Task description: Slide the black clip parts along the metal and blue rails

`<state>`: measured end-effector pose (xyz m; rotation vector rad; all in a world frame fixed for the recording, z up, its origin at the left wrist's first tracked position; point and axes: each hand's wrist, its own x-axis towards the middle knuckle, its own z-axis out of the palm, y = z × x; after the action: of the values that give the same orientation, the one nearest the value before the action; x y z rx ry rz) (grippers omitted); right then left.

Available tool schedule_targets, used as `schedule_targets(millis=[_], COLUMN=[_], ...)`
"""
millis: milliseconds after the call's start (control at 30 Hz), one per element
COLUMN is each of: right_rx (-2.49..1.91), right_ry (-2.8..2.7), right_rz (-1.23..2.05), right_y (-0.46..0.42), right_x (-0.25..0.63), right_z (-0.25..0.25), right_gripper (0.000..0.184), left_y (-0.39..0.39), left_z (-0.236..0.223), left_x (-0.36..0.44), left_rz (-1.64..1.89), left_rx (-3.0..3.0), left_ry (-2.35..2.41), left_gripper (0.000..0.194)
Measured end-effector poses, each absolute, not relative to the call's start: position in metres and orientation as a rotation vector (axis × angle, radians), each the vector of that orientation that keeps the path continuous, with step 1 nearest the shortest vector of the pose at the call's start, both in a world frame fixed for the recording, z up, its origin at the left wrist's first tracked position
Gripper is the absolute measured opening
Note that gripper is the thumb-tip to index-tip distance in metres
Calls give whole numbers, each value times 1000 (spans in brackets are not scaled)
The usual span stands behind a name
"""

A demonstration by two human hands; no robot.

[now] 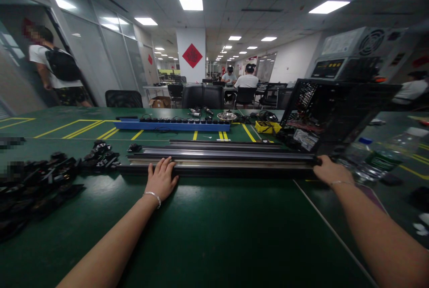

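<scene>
Long dark metal rails (234, 173) with shiny strips lie side by side across the green table. My left hand (161, 180) rests with spread fingers on the near rail, toward its left end. At the right end, the fingers of my right hand (330, 171) are curled around the tip of a rail; part of the grip is hidden. A thinner rail (224, 144) lies just behind. To the left of my left hand is a heap of small black parts (47, 180).
A blue tray (174, 125) of black pieces stands behind the rails. On the right are an open computer case (335, 104) with power supplies (348, 46) on top, a yellow box (268, 127), and plastic bottles (390, 154). Chairs and several people are farther back.
</scene>
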<state>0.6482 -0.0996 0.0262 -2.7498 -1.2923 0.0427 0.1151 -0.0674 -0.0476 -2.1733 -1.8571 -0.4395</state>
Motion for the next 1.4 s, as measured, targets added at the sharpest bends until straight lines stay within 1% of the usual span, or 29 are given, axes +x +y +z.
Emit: schedule_targets(millis=[967,1400], right_rx=[-2740,-2549], right_ry=[-1341,-1426], right_rz=[31,-236], right_y=[-102,-98], right_x=[621,596], right_z=[27,-2], right_gripper=[53,55], left_y=[-67,-67], left_z=[-50,-50], left_x=[116,117], left_rz=[-461,-444], left_rx=[-2188,-2157], left_ry=[-1842,-1837], left_gripper=[48,50])
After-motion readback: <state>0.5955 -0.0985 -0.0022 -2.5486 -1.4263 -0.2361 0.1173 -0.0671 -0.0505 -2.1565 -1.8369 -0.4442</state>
